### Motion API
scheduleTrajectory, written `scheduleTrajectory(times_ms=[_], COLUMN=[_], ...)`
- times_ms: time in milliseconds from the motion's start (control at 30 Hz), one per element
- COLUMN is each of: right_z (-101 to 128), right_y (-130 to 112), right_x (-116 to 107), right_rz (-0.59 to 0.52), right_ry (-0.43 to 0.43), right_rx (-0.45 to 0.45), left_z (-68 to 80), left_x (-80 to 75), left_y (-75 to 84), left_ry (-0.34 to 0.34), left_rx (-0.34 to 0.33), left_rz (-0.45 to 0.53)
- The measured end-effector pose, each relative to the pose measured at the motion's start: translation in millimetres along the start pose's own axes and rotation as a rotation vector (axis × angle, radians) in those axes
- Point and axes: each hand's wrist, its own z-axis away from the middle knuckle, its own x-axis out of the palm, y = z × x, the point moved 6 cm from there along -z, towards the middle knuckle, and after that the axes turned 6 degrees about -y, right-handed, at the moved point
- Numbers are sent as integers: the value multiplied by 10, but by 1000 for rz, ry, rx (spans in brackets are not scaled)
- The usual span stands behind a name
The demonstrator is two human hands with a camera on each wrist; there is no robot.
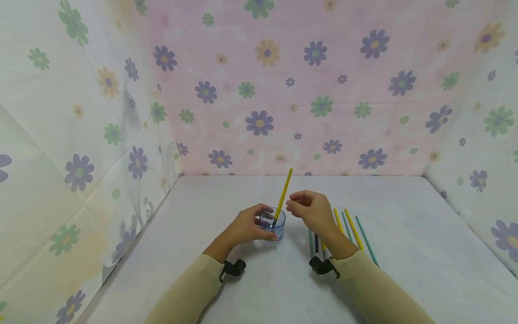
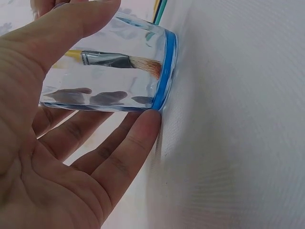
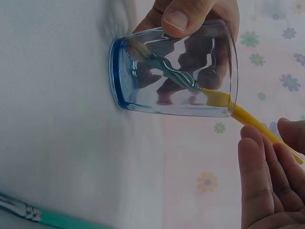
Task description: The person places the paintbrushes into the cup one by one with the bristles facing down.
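Observation:
A clear drinking glass [image 1: 280,233] with a blue base stands on the table, and my left hand [image 1: 243,225] grips it, thumb on the near side and fingers round the far side. Leaning inside is a yellow-handled paintbrush [image 1: 284,191], its handle rising above the rim. Through the wall, the left wrist view shows its brown bristles [image 2: 148,66] down by the base. My right hand [image 1: 313,211] is just right of the handle, thumb and fingers loosely bent with a gap between them. It holds nothing; the brush stands apart from its fingertips in the head view.
Several more paintbrushes lie on the table under and beside my right forearm, among them a yellow one [image 1: 353,227] and a teal one [image 1: 366,240]. Flower-patterned cloth walls [image 1: 259,148] enclose the white table [image 1: 404,270] at the back and both sides.

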Motion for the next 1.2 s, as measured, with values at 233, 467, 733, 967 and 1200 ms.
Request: scheduleTrajectory(times_ms=[233,467,733,967,1200], right_z=[-13,-2,0,4,46], right_y=[-19,-68,-69,-115,-171], right_x=[-9,-51,-89,-142,-227], right_rz=[0,23,30,54,113], right_ry=[-3,6,-16,-14,0], right_rx=[5,-22,-25,-61,-100], left_z=[7,18,1,5,9], left_x=[-18,-24,18,28,17], left_y=[24,27,15,0,-22], left_ry=[0,6,3,6,6], left_rx=[-9,-15,-7,-21,-20], left_rz=[11,10,24,15,22])
